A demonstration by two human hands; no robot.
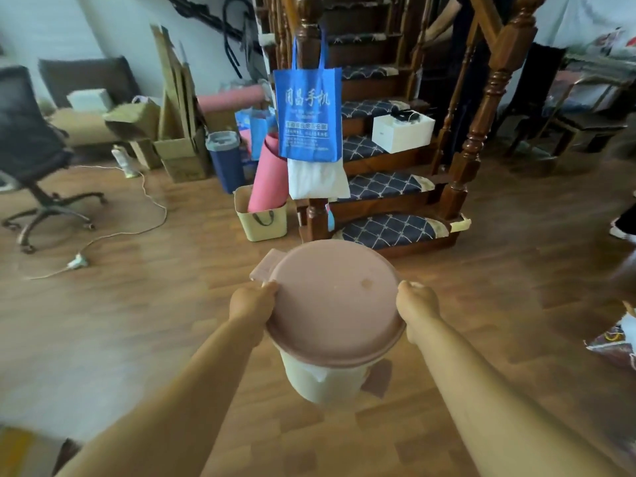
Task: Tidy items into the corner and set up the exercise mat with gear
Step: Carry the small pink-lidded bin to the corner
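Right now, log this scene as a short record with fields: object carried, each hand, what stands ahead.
carried: cream plastic bin with round pink lid
left hand: grips the lid's left rim
right hand: grips the lid's right rim
ahead: rolled pink mat standing in beige handled basket; blue fabric tote hanging on wooden stair post

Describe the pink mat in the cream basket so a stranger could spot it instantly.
Find the wooden staircase, then the blue tote bag hanging on its left post. Just left of that bag, a cream basket holds the rolled pink mat, standing on end. The other pink roll lies flat farther back among the cardboard.
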